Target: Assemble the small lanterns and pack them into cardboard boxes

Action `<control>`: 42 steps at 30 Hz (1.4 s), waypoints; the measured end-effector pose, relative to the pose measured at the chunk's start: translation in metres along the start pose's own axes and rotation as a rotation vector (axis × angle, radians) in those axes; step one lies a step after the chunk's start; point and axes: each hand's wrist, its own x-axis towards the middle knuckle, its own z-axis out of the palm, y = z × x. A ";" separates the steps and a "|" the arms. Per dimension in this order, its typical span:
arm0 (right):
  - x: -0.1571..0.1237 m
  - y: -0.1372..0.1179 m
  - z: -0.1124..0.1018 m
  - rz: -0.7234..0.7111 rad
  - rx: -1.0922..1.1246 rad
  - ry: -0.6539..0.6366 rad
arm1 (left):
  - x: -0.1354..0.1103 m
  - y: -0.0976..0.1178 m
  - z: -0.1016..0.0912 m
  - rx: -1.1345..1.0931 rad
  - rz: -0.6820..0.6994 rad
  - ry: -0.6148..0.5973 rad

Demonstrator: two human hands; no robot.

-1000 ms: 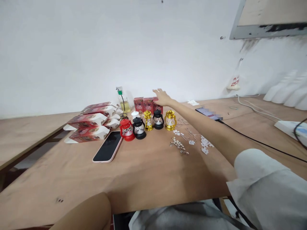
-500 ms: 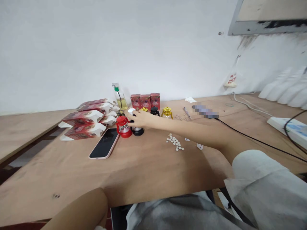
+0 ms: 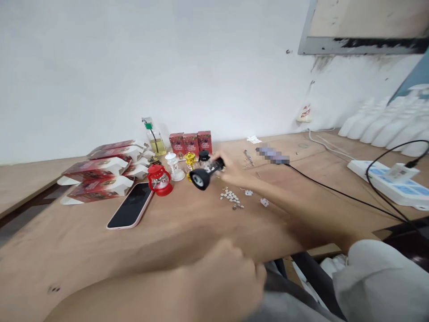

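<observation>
My right hand [image 3: 232,170] reaches out over the wooden table [image 3: 187,232] and grips a small black toy lantern [image 3: 205,173], tipped sideways with its base toward me and lifted off the table. A red lantern [image 3: 159,180], a white one [image 3: 174,166], a gold one [image 3: 190,160] and another black one [image 3: 203,156] stand in a loose row behind it. My left hand [image 3: 224,279] is blurred at the near table edge; its fingers look curled, and I cannot see anything in them. Small round button cells [image 3: 230,197] lie scattered below my right hand.
A dark phone in a pink case [image 3: 130,206] lies left of the lanterns, beside stacked red and white cartons [image 3: 97,172]. Three small red boxes [image 3: 190,141] and an oil bottle [image 3: 154,138] stand by the wall. A black cable [image 3: 335,192] and a white power strip [image 3: 385,183] are on the right.
My right hand went from the far red boxes down to the black lantern, took hold of it and lifted it tilted toward me. My left hand has come up into view.
</observation>
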 end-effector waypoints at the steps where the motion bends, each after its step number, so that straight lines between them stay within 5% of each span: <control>1: -0.015 0.003 0.001 0.133 0.170 0.072 | 0.007 -0.010 0.003 -0.008 0.004 -0.021; 4: -0.051 0.006 0.007 0.401 0.480 0.267 | 0.031 -0.046 0.022 -0.116 -0.115 0.014; 7: -0.066 0.005 0.010 0.541 0.572 0.275 | 0.048 -0.071 0.052 -0.321 -0.338 0.142; 10: -0.069 0.004 0.011 0.603 0.627 0.281 | 0.055 -0.077 0.077 -0.436 -0.473 0.242; 14: -0.069 0.004 0.014 0.716 0.712 0.331 | 0.060 -0.078 0.094 -0.379 -0.435 0.367; 19: -0.069 0.004 0.016 0.701 0.700 0.333 | 0.063 -0.082 0.100 -0.331 -0.399 0.411; 27: -0.073 0.003 0.017 0.692 0.704 0.264 | 0.065 -0.083 0.100 -0.634 -0.470 0.431; 36: -0.070 -0.003 0.015 0.695 0.700 0.288 | 0.066 -0.081 0.101 -0.539 -0.469 0.428; 42: -0.068 -0.005 0.013 0.739 0.791 0.285 | 0.053 -0.074 0.096 -0.468 -0.405 0.577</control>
